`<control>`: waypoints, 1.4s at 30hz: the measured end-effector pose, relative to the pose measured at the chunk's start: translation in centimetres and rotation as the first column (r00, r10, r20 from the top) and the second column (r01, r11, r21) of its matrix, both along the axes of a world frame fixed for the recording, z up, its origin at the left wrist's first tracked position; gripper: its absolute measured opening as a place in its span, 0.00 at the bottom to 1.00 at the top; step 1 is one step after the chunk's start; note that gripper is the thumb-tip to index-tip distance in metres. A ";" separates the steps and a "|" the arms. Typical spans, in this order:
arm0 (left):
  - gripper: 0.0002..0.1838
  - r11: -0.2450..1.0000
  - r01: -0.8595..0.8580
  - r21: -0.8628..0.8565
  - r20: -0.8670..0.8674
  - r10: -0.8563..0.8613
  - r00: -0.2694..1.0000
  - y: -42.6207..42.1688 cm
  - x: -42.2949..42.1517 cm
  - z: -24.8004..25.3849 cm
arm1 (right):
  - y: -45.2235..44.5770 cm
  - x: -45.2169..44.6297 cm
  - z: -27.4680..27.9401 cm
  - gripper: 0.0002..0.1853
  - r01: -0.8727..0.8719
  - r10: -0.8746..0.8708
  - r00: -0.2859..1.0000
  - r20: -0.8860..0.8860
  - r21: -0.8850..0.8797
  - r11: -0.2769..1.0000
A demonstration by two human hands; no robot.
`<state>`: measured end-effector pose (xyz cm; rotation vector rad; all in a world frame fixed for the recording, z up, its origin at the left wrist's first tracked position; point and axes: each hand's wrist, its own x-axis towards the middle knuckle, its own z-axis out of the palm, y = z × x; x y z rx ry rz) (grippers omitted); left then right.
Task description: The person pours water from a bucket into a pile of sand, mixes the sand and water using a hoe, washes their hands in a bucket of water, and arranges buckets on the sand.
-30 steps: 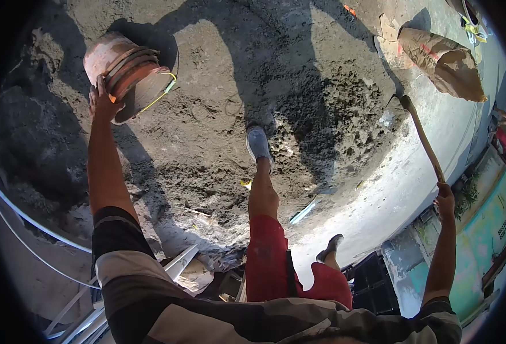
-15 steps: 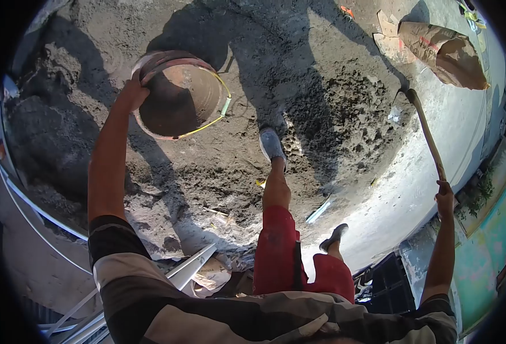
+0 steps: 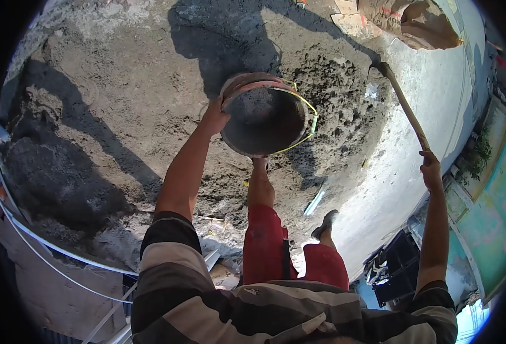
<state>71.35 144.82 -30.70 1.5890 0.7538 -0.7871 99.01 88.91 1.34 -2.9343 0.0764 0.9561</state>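
A round, mud-stained reddish bucket (image 3: 264,117) hangs over the ground in front of my legs, its dark mouth facing up toward me. My left hand (image 3: 214,118) grips its rim on the left side. The bucket's yellow wire handle, with a pale green grip (image 3: 314,124), lies round the right side of the rim. At the right, my right hand (image 3: 430,166) is closed round the end of a long wooden handle (image 3: 405,106). The tool's head rests at the edge of the mud, too dark to make out.
Lumpy wet mud (image 3: 344,103) lies right of the bucket. A torn brown paper sack (image 3: 405,23) is at the top right, on pale concrete (image 3: 436,86). A light blue strip (image 3: 314,202) lies near my feet. Metal bars (image 3: 64,255) run along the lower left.
My left hand has carried the bucket rightward, from the far left to in front of my legs, and its mouth has turned up toward me. My right hand still holds the wooden handle.
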 end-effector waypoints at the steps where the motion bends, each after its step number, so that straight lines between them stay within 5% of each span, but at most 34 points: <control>1: 0.35 0.994 0.023 0.106 0.076 -0.031 0.997 -1.0 -0.2 -0.2 | 0.3 -0.1 0.0 0.27 0.006 -0.006 1.000 -0.006 -0.014 1.000; 5: 0.35 0.996 -0.024 0.086 0.065 0.018 0.998 -2.4 -0.8 1.1 | -0.4 -0.2 0.1 0.27 0.016 -0.016 1.000 0.001 -0.033 0.999; 7: 0.35 0.988 -0.151 -0.035 -0.076 0.148 0.986 -2.2 -0.6 3.0 | 0.1 -0.8 0.3 0.27 0.042 -0.042 0.999 -0.021 -0.040 0.998; 9: 0.35 0.984 -0.176 -0.024 -0.008 0.175 0.984 -3.0 -0.4 5.0 | 0.0 -0.1 0.3 0.27 0.045 -0.046 0.999 -0.022 -0.046 0.998; 11: 0.36 0.982 -0.186 -0.017 0.052 0.187 0.981 -3.2 -1.0 7.6 | -1.4 -0.4 0.2 0.25 -0.019 0.020 0.999 0.027 -0.017 1.000; 13: 0.36 0.965 -0.249 -0.087 -0.202 0.227 0.953 -1.7 -2.7 11.6 | -2.3 -0.7 0.3 0.25 0.020 -0.020 1.000 -0.015 -0.007 1.000; 15: 0.31 0.910 -0.397 -0.116 -0.119 0.384 0.916 0.0 -5.3 16.2 | -2.6 -0.5 -0.1 0.25 0.059 -0.059 0.998 -0.030 0.002 0.998; 16: 0.26 0.819 -0.525 -0.231 -0.112 0.513 0.851 1.4 -9.2 16.6 | -2.4 -0.8 -0.2 0.25 0.055 -0.055 0.998 -0.016 0.025 0.998; 17: 0.25 0.824 -0.564 -0.054 -0.203 0.544 0.814 2.9 -12.3 18.4 | -2.5 -1.4 -0.2 0.25 0.052 -0.052 0.999 -0.007 0.045 0.998; 18: 0.29 0.688 -0.721 0.086 -0.282 0.711 0.645 3.8 -14.0 20.4 | -2.6 -1.5 -0.2 0.25 0.063 -0.063 0.998 -0.009 0.042 0.997; 19: 0.31 0.551 -0.832 0.060 -0.149 0.829 0.539 4.4 -16.7 21.3 | -2.6 -1.4 -0.3 0.25 0.054 -0.053 0.999 -0.010 0.046 0.998; 20: 0.26 0.406 -0.892 -0.200 -0.150 0.887 0.437 4.8 -16.9 23.5 | -2.7 -1.7 -0.2 0.25 0.045 -0.044 0.999 -0.015 0.049 0.998; 21: 0.26 0.408 -0.891 -0.199 -0.150 0.886 0.439 5.4 -18.3 23.5 | -2.9 -1.9 0.0 0.25 0.047 -0.046 0.999 -0.015 0.049 0.998; 23: 0.26 0.183 -0.973 -0.142 -0.164 0.965 0.205 7.0 -22.5 21.2 | -2.9 -1.7 0.1 0.25 0.028 -0.027 0.999 -0.021 0.038 0.999; 27: 0.24 -0.045 -0.994 -0.100 -0.040 0.998 -0.041 8.0 -23.7 9.4 | -2.6 -1.3 0.5 0.25 0.022 -0.022 0.999 -0.037 0.004 1.000; 31: 0.23 -0.218 -0.969 -0.114 0.024 0.975 -0.222 7.3 -15.9 2.2 | -2.3 -0.6 0.4 0.26 0.023 -0.023 0.999 -0.044 -0.014 1.000; 34: 0.23 -0.220 -0.947 -0.233 -0.006 0.974 -0.225 6.7 -13.6 -2.7 | -3.8 -0.4 0.0 0.27 -0.036 0.038 0.999 -0.025 0.049 0.998; 36: 0.33 -0.180 -0.979 -0.091 -0.089 0.981 -0.172 4.2 -10.7 -1.8 | -3.3 -0.6 0.2 0.27 -0.026 0.027 0.999 -0.037 0.014 1.000; 37: 0.43 -0.006 -1.000 0.015 -0.182 0.983 -0.009 3.1 -11.5 -3.8 | -2.8 -0.7 0.4 0.27 -0.013 0.012 0.999 -0.049 -0.010 1.000; 38: 0.42 0.160 -0.972 0.172 -0.229 0.966 0.118 1.5 -11.2 -4.3 | -2.3 -0.9 0.3 0.27 -0.017 0.017 0.999 -0.050 -0.007 1.000; 40: 0.32 0.545 -0.752 0.370 -0.065 0.823 0.564 -2.7 -10.2 -5.1 | -1.7 -1.8 0.0 0.27 -0.034 0.034 0.999 -0.001 0.020 0.999; 41: 0.30 0.523 -0.828 0.201 0.044 0.840 0.541 -4.7 -10.8 -7.1 | -1.4 -1.9 -0.2 0.27 -0.038 0.038 0.999 0.005 0.022 0.999; 42: 0.28 0.627 -0.731 0.268 0.157 0.720 0.676 -6.4 -11.2 -9.0 | -1.2 -1.8 -0.2 0.26 -0.032 0.032 0.999 -0.017 0.003 0.999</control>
